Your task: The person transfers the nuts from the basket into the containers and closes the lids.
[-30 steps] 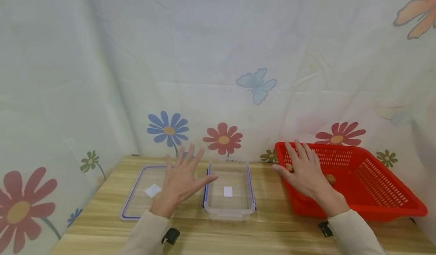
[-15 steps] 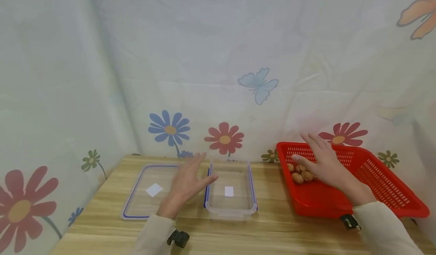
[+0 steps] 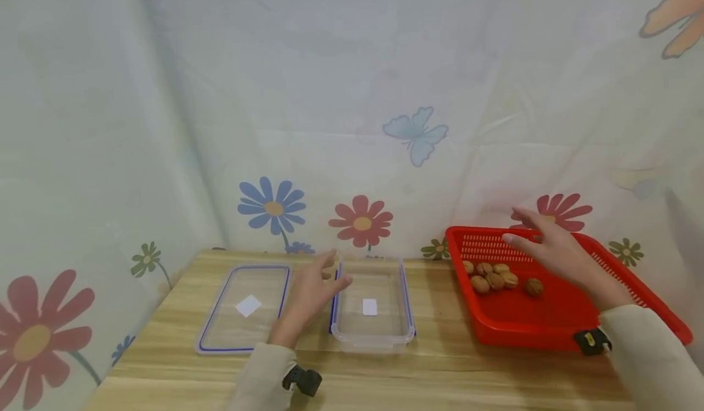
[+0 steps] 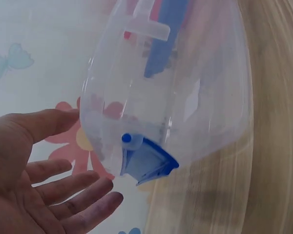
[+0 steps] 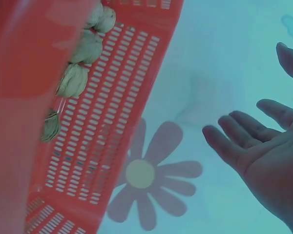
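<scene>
My left hand (image 3: 309, 292) hovers beside the left wall of a clear plastic food container (image 3: 368, 331), thumb and fingers spread apart and holding nothing. In the left wrist view its fingertips come close to the container's blue clip (image 4: 149, 161). Over the red plastic basket (image 3: 528, 331) hangs my right hand (image 3: 566, 258), fingers loosely bent, also with nothing in it. Several walnuts (image 3: 495, 281) lie grouped in the basket's left part, and a single walnut (image 3: 533, 287) sits a little to their right. The right wrist view shows the right hand (image 5: 268, 156) apart from the basket's slotted wall.
A clear lid (image 3: 228, 325) with a blue seal and a white label lies flat left of the container. The wooden table (image 3: 385, 386) ends at a pale curtain (image 3: 308, 93) printed with flowers and butterflies. Each wrist wears a small black camera.
My right hand has moved right over the basket, bringing the walnuts into sight. My left hand has shifted slightly right toward the container, uncovering more of the lid, and its fingers have bent more.
</scene>
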The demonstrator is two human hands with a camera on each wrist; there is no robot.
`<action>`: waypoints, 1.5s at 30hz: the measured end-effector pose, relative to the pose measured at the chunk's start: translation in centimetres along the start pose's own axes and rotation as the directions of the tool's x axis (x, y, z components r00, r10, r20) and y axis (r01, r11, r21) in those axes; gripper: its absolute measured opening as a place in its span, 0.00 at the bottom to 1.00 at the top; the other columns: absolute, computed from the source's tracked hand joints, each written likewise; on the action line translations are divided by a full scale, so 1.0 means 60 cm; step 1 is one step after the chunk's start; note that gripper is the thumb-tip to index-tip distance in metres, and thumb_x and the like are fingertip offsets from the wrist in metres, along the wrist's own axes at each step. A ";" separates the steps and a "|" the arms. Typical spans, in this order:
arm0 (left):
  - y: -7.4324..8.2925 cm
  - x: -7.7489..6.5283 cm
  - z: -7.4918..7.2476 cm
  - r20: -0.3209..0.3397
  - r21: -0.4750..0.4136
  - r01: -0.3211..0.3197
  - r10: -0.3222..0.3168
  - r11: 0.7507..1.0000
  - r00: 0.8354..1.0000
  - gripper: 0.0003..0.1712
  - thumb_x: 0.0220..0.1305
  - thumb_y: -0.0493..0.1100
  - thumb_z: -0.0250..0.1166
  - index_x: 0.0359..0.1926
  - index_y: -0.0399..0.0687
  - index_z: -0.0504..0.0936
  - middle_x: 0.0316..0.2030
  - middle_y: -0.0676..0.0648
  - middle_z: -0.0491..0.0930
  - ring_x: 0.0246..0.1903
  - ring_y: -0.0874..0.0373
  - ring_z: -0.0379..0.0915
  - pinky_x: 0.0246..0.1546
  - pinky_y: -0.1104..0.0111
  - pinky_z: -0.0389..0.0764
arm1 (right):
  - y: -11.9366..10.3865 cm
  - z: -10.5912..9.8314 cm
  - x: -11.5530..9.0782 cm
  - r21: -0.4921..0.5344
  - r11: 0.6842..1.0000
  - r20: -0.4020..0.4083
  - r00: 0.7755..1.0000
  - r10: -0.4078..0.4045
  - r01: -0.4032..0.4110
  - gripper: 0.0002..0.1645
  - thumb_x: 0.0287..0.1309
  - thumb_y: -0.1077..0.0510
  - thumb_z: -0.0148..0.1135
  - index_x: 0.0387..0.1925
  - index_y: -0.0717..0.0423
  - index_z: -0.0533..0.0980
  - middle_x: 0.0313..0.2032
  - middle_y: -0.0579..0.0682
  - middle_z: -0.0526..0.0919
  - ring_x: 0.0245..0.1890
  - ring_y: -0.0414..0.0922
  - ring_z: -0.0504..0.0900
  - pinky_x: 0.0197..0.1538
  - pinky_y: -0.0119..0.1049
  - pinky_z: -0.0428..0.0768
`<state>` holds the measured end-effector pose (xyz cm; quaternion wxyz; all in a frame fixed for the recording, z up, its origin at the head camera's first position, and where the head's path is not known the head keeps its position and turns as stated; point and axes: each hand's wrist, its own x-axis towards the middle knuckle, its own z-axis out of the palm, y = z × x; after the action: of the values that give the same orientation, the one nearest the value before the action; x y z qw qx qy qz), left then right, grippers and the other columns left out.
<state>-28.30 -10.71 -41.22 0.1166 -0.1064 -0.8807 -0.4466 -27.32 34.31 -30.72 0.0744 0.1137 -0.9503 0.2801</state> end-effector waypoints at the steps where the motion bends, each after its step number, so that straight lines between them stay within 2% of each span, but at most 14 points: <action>1: 0.000 0.001 0.002 -0.003 -0.011 0.010 -0.010 1.000 1.000 0.39 0.67 0.46 0.77 0.73 0.37 0.74 0.62 0.32 0.81 0.54 0.35 0.84 0.54 0.46 0.86 | 0.004 -0.003 0.001 0.011 1.000 0.001 1.000 0.006 -0.007 0.54 0.74 0.38 0.63 0.84 0.61 0.50 0.75 0.73 0.62 0.70 0.74 0.64 0.62 0.78 0.70; 5: -0.001 0.000 0.007 -0.032 -0.038 0.024 -0.025 0.999 0.999 0.36 0.66 0.44 0.77 0.70 0.36 0.77 0.55 0.31 0.84 0.48 0.36 0.87 0.49 0.47 0.88 | 0.019 -0.013 0.007 0.045 0.999 0.000 1.000 0.011 -0.011 0.52 0.74 0.39 0.63 0.83 0.61 0.53 0.74 0.73 0.65 0.69 0.74 0.66 0.62 0.76 0.72; 10: -0.007 -0.002 0.009 -0.084 -0.063 0.007 -0.012 0.998 0.996 0.30 0.64 0.39 0.78 0.65 0.35 0.81 0.49 0.31 0.87 0.40 0.37 0.88 0.42 0.49 0.90 | 0.037 -0.025 0.015 0.044 0.999 0.014 1.000 0.005 -0.006 0.48 0.75 0.41 0.63 0.82 0.62 0.56 0.71 0.73 0.69 0.68 0.73 0.69 0.61 0.76 0.74; 14: -0.012 -0.001 0.012 -0.101 -0.102 -0.001 -0.010 0.995 0.995 0.27 0.61 0.35 0.78 0.61 0.32 0.83 0.46 0.31 0.88 0.37 0.37 0.88 0.39 0.51 0.91 | 0.056 -0.029 0.017 0.065 0.998 0.033 0.999 0.019 -0.021 0.47 0.76 0.41 0.62 0.80 0.63 0.58 0.71 0.72 0.71 0.66 0.71 0.73 0.61 0.72 0.77; 20: -0.019 0.001 0.021 -0.082 -0.202 0.045 -0.063 0.978 0.995 0.22 0.61 0.29 0.76 0.56 0.30 0.85 0.44 0.31 0.87 0.35 0.42 0.88 0.32 0.59 0.91 | 0.083 -0.029 0.014 0.077 0.997 0.050 0.999 0.017 -0.021 0.45 0.75 0.43 0.64 0.79 0.63 0.61 0.68 0.70 0.74 0.64 0.70 0.76 0.60 0.70 0.79; 25: -0.024 0.002 0.025 -0.055 -0.255 0.124 -0.142 0.959 0.988 0.19 0.63 0.30 0.75 0.55 0.31 0.86 0.44 0.34 0.87 0.38 0.45 0.88 0.33 0.61 0.91 | 0.100 -0.033 0.018 0.078 0.996 0.069 0.997 0.031 -0.036 0.44 0.74 0.42 0.65 0.79 0.62 0.63 0.68 0.69 0.75 0.64 0.71 0.75 0.61 0.71 0.78; 28: -0.026 0.003 0.026 -0.038 -0.271 0.165 -0.181 0.948 0.983 0.19 0.64 0.31 0.75 0.56 0.32 0.87 0.44 0.37 0.88 0.37 0.49 0.87 0.33 0.62 0.91 | 0.109 -0.036 0.021 0.081 0.996 0.082 0.996 0.039 -0.046 0.43 0.74 0.40 0.65 0.78 0.60 0.66 0.69 0.68 0.75 0.64 0.70 0.76 0.61 0.71 0.78; 33: -0.030 0.005 0.026 -0.024 -0.298 0.177 -0.193 0.938 0.981 0.20 0.64 0.30 0.75 0.56 0.32 0.87 0.42 0.38 0.88 0.32 0.52 0.86 0.33 0.62 0.91 | 0.126 -0.036 0.028 0.080 0.996 0.098 0.995 0.034 -0.041 0.41 0.75 0.43 0.65 0.77 0.61 0.67 0.68 0.68 0.76 0.64 0.70 0.77 0.61 0.71 0.79; 41: -0.034 0.007 0.027 -0.007 -0.336 0.176 -0.189 0.925 0.982 0.20 0.64 0.29 0.74 0.57 0.32 0.86 0.43 0.37 0.88 0.33 0.53 0.85 0.33 0.63 0.91 | 0.148 -0.038 0.035 0.047 0.997 0.124 0.991 0.047 -0.053 0.39 0.74 0.45 0.65 0.75 0.63 0.69 0.67 0.69 0.76 0.60 0.67 0.78 0.59 0.72 0.80; 45: -0.033 0.006 0.025 -0.010 -0.334 0.167 -0.180 0.928 0.984 0.20 0.64 0.29 0.74 0.58 0.32 0.86 0.42 0.38 0.87 0.33 0.54 0.84 0.33 0.62 0.91 | 0.161 -0.038 0.038 0.071 0.995 0.146 0.987 0.064 -0.075 0.40 0.73 0.45 0.67 0.73 0.67 0.70 0.67 0.71 0.76 0.59 0.66 0.81 0.59 0.66 0.82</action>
<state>-29.41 -10.62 -43.48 0.0749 -0.0373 -0.7962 -0.5993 -31.84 43.03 -33.33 -0.0086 0.1031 -0.9452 0.3098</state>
